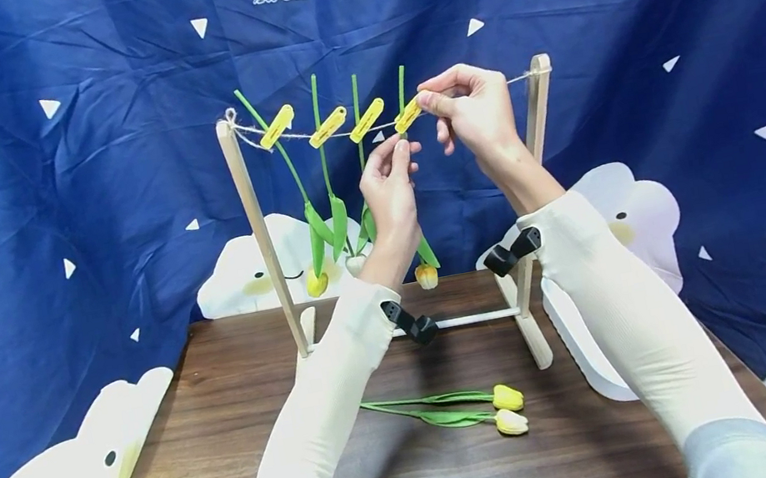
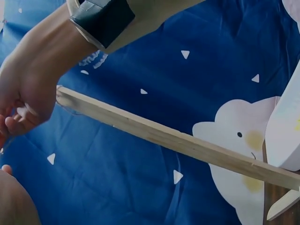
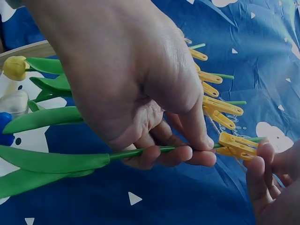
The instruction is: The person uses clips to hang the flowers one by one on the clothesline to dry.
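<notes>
My left hand (image 1: 392, 191) pinches the green stem of an upside-down tulip (image 1: 426, 276), just below the string. The same left hand (image 3: 136, 79) fills much of the right wrist view. My right hand (image 1: 479, 109) pinches the handle ends of a yellow clothespin (image 1: 408, 113), which sits over that stem at the string (image 1: 381, 127). In the right wrist view the right hand's fingertips (image 3: 262, 164) touch the clothespin (image 3: 238, 146). The left wrist view shows the right hand (image 2: 33, 89) and part of the left hand (image 2: 14, 199), not the clothespin.
More tulips hang by clothespins to the left, including a yellow tulip (image 1: 317, 283); one bloom is behind my left arm. The string spans a wooden frame (image 1: 260, 234). Two tulips (image 1: 507, 397) lie on the brown table (image 1: 238, 466). A white tray (image 1: 589, 357) is behind my right arm.
</notes>
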`<action>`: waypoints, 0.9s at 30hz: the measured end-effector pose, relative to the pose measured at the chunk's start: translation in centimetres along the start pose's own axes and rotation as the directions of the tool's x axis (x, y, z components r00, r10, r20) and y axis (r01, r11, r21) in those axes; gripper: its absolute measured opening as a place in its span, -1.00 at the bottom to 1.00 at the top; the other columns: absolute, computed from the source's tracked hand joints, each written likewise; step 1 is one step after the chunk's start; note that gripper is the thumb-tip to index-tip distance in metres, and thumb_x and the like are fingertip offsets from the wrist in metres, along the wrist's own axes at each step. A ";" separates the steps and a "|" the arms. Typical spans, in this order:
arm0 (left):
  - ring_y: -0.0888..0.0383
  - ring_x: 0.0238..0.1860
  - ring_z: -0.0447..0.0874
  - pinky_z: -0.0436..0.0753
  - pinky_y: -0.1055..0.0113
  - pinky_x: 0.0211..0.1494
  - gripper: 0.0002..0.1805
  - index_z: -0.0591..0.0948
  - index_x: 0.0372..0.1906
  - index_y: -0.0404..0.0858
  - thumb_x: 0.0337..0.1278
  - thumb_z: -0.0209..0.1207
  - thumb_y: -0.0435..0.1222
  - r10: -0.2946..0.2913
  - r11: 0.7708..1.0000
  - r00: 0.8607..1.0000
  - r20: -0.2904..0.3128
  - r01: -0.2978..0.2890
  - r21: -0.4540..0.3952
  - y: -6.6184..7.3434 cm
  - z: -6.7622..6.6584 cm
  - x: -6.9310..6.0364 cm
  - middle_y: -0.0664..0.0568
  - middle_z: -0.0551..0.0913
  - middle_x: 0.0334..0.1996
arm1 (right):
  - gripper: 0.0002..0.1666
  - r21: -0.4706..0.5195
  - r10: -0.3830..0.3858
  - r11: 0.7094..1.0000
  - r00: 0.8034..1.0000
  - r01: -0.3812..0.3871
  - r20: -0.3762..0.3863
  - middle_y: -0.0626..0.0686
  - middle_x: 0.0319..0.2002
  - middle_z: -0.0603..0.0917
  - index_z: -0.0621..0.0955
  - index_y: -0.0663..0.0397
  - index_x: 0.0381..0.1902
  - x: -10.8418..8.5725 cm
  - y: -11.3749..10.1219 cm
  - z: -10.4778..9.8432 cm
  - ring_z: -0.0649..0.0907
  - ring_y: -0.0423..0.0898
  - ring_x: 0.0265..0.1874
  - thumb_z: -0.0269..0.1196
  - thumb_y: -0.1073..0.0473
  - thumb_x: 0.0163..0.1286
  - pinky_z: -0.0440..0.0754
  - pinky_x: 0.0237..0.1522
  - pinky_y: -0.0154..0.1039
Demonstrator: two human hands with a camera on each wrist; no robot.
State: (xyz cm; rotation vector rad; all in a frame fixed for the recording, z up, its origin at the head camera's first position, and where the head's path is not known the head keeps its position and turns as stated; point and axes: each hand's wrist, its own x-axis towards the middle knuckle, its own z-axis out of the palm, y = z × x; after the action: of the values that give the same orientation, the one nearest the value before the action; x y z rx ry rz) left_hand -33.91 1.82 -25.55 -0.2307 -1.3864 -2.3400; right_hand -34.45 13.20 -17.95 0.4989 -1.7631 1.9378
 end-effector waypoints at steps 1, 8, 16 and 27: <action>0.25 -0.33 0.60 0.47 0.49 -0.27 -0.77 0.70 0.12 -0.33 0.54 0.23 -0.31 -0.008 1.000 1.000 -0.003 0.008 -0.001 0.0 0.0 0.0 0.07 0.81 -0.27 | -0.85 -0.002 0.005 1.000 1.000 -0.005 0.005 0.00 -0.50 0.79 0.76 0.40 -0.13 0.0 0.0 0.0 0.53 -0.22 -0.87 0.45 0.41 0.36 0.51 -0.78 -0.37; 0.28 -0.32 0.62 0.48 0.47 -0.24 -0.76 0.72 0.12 -0.35 0.54 0.23 -0.31 -0.019 1.000 1.000 -0.015 0.019 0.004 0.0 0.0 0.2 -0.03 0.85 -0.21 | -0.74 -0.030 0.064 0.998 0.995 -0.061 0.074 -0.05 -0.38 0.82 0.74 0.31 0.04 0.0 0.2 -0.1 0.55 -0.23 -0.85 0.41 0.30 0.45 0.54 -0.75 -0.35; 0.29 -0.28 0.67 0.52 0.46 -0.18 -0.76 0.68 0.15 -0.34 0.56 0.20 -0.31 -0.021 0.999 1.000 -0.018 0.021 0.028 0.1 0.0 0.1 -0.24 0.82 -0.02 | -0.60 -0.022 0.060 0.998 0.989 -0.058 0.133 0.10 -0.01 0.84 0.68 0.20 0.23 -0.4 0.5 -0.4 0.66 -0.19 -0.76 0.37 0.15 0.52 0.62 -0.68 -0.35; 0.20 -0.19 0.74 0.56 0.40 -0.08 -0.79 0.65 0.14 -0.30 0.56 0.19 -0.36 -0.013 0.999 1.000 0.001 0.013 0.039 0.5 -0.1 -0.4 -0.31 0.78 0.04 | -0.75 -0.010 -0.114 0.993 0.993 0.114 0.007 0.07 -0.07 0.80 0.74 0.19 0.04 -1.1 0.6 -0.5 0.64 -0.17 -0.77 0.35 0.15 0.55 0.58 -0.70 -0.36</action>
State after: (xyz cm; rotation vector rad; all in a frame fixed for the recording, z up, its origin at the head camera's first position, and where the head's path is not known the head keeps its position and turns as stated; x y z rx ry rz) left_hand -33.30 1.62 -25.39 -0.2125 -1.4367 -2.3211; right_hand -33.82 13.55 -19.13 0.5903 -1.7092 1.8499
